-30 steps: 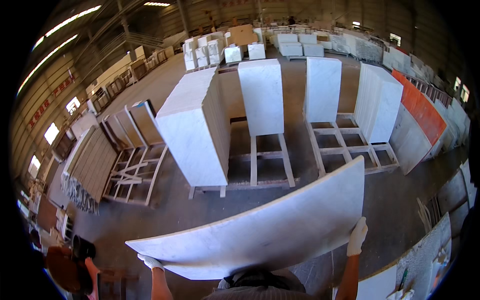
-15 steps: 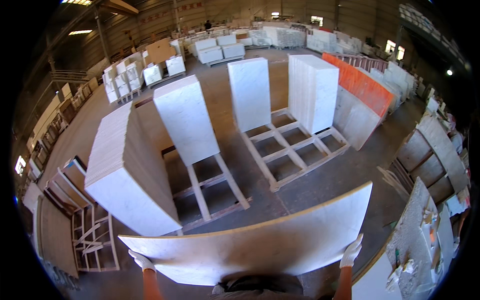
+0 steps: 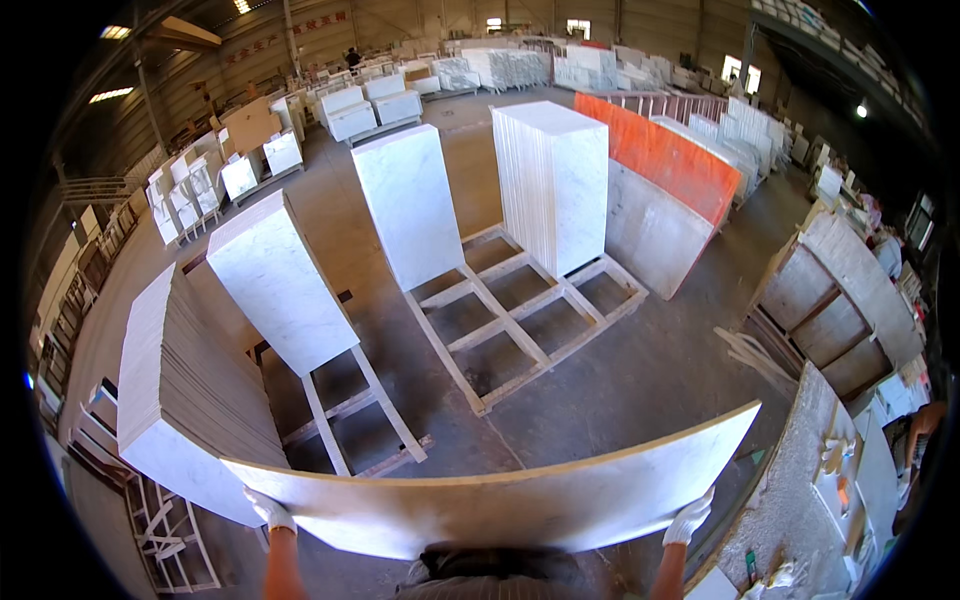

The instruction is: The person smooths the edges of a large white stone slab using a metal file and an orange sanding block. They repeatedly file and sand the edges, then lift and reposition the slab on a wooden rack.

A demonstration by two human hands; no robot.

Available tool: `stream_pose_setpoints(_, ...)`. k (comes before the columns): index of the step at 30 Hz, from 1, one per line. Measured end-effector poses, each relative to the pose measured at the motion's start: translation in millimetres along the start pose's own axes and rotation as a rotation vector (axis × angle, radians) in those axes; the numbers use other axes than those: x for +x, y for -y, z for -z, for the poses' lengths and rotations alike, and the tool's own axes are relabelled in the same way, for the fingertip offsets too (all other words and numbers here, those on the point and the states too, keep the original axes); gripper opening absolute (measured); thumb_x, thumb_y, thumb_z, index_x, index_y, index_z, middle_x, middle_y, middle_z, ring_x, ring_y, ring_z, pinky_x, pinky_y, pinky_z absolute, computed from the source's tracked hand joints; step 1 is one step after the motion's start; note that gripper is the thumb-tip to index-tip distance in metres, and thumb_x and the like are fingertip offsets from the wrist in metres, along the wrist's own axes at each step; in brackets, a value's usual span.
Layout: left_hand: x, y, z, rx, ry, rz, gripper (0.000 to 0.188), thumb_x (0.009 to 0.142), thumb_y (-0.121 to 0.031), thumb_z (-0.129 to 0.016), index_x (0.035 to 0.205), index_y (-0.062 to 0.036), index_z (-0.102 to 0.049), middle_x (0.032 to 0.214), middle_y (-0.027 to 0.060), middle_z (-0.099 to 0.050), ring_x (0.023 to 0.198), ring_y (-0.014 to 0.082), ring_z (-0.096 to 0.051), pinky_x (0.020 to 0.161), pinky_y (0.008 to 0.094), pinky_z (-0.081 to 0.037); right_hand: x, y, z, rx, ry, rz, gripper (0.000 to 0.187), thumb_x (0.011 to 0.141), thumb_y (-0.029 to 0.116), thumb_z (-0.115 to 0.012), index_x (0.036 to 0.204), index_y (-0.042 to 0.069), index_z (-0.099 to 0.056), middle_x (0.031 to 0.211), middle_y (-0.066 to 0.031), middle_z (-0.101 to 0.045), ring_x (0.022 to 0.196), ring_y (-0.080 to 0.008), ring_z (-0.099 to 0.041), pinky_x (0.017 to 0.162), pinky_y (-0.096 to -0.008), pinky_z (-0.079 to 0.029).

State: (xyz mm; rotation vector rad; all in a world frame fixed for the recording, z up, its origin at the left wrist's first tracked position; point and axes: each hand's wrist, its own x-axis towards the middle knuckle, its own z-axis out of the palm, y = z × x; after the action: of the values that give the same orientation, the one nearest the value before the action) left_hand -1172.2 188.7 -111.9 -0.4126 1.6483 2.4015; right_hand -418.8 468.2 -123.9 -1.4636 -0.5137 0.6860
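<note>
A long white marble slab (image 3: pixel 480 510) with a tan top edge spans the space in front of my body, held off the floor. My left hand (image 3: pixel 270 508), in a white glove, grips its left end. My right hand (image 3: pixel 690 515), gloved the same way, is closed on the right end. Fingers of both hands are partly hidden by the slab. Close beyond the slab's left end stands a thick stack of upright white slabs (image 3: pixel 190 440); I cannot tell whether the two touch.
Ahead, a wooden pallet (image 3: pixel 525 345) bears upright slab stacks (image 3: pixel 555 190). Another slab stack (image 3: pixel 280 285) stands on a narrower wooden frame (image 3: pixel 365 400). An orange-topped panel (image 3: pixel 660 160) leans behind. At right, a speckled worktable (image 3: pixel 800 480) holds loose items, with a person's arm (image 3: pixel 925 425) beyond.
The view has swung right, so the stacks and pallet sit further left. The held slab remains in both hands, its left end now overlapping the left stack in view.
</note>
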Motion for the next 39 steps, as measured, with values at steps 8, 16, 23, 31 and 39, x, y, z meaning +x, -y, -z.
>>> stream_pose_setpoints(8, -61, 46, -153, -0.017, 0.092, 0.001, 0.077, 0.093, -0.072, -0.029, 0.147, -0.0176, -0.041, 0.143, 0.0056, -0.050, 0.126, 0.0299, -0.049, 0.109, 0.0439, -0.039, 120, 16, -67, 0.060, -0.091, 0.016, 0.061, 0.104, 0.047, -0.035, 0.142, 0.000, -0.045, 0.134, -0.0119, -0.055, 0.115, -0.0262, -0.057, 0.101, -0.0388, -0.046)
stream_pose_setpoints(16, -15, 140, -308, 0.160, 0.159, -0.234, 0.071, 0.094, -0.067, -0.034, 0.142, -0.0161, -0.046, 0.134, 0.0050, -0.054, 0.118, 0.0277, -0.054, 0.101, 0.0438, -0.046, 251, -27, -132, 0.273, -0.132, 0.029, 0.056, 0.105, 0.043, -0.036, 0.146, 0.005, -0.041, 0.139, -0.0121, -0.051, 0.119, -0.0274, -0.055, 0.103, -0.0409, -0.045)
stream_pose_setpoints(23, -67, 218, -519, 0.072, 0.211, 0.018, 0.061, 0.100, -0.058, -0.033, 0.137, -0.0113, -0.050, 0.129, 0.0054, -0.056, 0.114, 0.0245, -0.056, 0.101, 0.0403, -0.045, 339, -4, -147, 0.297, -0.269, -0.004, 0.056, 0.103, 0.049, -0.038, 0.139, 0.008, -0.049, 0.132, -0.0082, -0.055, 0.117, -0.0256, -0.054, 0.103, -0.0407, -0.043)
stream_pose_setpoints(31, -142, 283, -660, 0.057, 0.206, 0.050, 0.066, 0.099, -0.060, -0.035, 0.139, -0.0088, -0.048, 0.129, 0.0051, -0.055, 0.114, 0.0247, -0.055, 0.102, 0.0380, -0.043, 437, -23, -188, 0.299, -0.412, -0.119, 0.058, 0.102, 0.046, -0.038, 0.145, 0.007, -0.042, 0.139, -0.0102, -0.051, 0.118, -0.0290, -0.056, 0.102, -0.0439, -0.047)
stream_pose_setpoints(39, -189, 345, -712, 0.048, 0.180, -0.015, 0.062, 0.100, -0.056, -0.037, 0.137, -0.0078, -0.050, 0.133, 0.0057, -0.054, 0.117, 0.0240, -0.054, 0.103, 0.0386, -0.043, 629, -31, -243, 0.352, -0.232, -0.243, 0.062, 0.101, 0.053, -0.036, 0.147, 0.012, -0.041, 0.143, -0.0065, -0.048, 0.127, -0.0282, -0.048, 0.109, -0.0428, -0.038)
